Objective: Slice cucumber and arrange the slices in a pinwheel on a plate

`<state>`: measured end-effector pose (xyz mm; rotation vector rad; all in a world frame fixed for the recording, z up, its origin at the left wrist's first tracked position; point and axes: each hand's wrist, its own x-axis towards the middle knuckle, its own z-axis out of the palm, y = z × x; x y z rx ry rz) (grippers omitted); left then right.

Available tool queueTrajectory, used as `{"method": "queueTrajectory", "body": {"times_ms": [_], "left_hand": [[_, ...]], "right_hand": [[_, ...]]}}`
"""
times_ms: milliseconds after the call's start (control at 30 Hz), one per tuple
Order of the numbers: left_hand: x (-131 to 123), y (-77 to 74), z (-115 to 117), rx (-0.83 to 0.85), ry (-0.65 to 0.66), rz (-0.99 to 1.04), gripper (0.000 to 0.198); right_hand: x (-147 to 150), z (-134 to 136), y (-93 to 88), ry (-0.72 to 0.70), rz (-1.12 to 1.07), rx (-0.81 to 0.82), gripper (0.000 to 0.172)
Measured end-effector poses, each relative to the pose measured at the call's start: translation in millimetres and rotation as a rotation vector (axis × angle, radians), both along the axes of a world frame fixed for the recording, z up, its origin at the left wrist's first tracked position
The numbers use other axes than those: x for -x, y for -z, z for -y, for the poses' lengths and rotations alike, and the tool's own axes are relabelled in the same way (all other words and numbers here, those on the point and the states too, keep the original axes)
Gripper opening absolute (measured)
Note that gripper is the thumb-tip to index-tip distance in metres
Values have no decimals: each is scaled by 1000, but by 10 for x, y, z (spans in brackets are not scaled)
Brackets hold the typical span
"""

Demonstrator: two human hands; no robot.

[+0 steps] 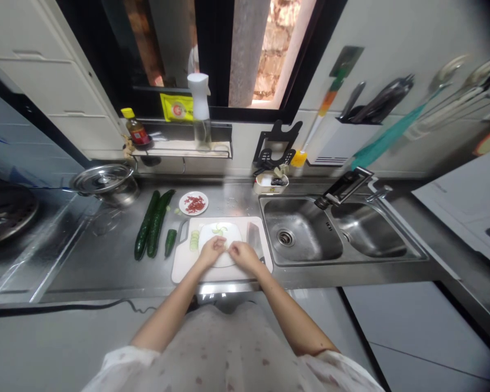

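A white cutting board (183, 267) lies on the steel counter with a white plate (220, 235) on it. My left hand (211, 251) and my right hand (242, 255) meet over the near part of the plate, fingers curled together on small pale green pieces too small to name. Pale cucumber slices (219, 228) lie on the plate's far part. A row of cut cucumber slices (194, 240) sits on the board to the left of the plate. A cleaver (253, 237) lies flat on the board's right side.
Two whole cucumbers (152, 222) and a short cucumber end (170, 242) lie left of the board. A small plate of red pieces (193, 203) stands behind it. The double sink (310, 234) is right of the board; a steel pot (104, 182) at the left.
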<state>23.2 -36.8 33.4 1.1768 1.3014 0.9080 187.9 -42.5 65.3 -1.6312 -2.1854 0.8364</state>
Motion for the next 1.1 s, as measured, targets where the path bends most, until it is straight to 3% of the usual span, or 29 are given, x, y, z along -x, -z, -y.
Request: {"method": "queueTrajectory", "body": {"times_ms": [167, 367, 633, 833, 967, 1100], "left_hand": [[-92, 26, -100, -71, 70, -338, 25], [-163, -19, -124, -93, 142, -536, 27], [-225, 51, -148, -92, 164, -632, 31], [-141, 62, -41, -331, 213, -803, 31], [-15, 70, 17, -478, 354, -826, 36], [49, 111, 8, -515, 435, -851, 46]], "right_hand": [[-40, -55, 78, -25, 180, -50, 19], [-39, -77, 211, -40, 277, -97, 22], [-38, -64, 379, -37, 356, -189, 22], [2, -68, 453, 60, 317, -232, 21], [25, -91, 500, 125, 291, -240, 21], [28, -121, 539, 168, 300, -230, 27]]}}
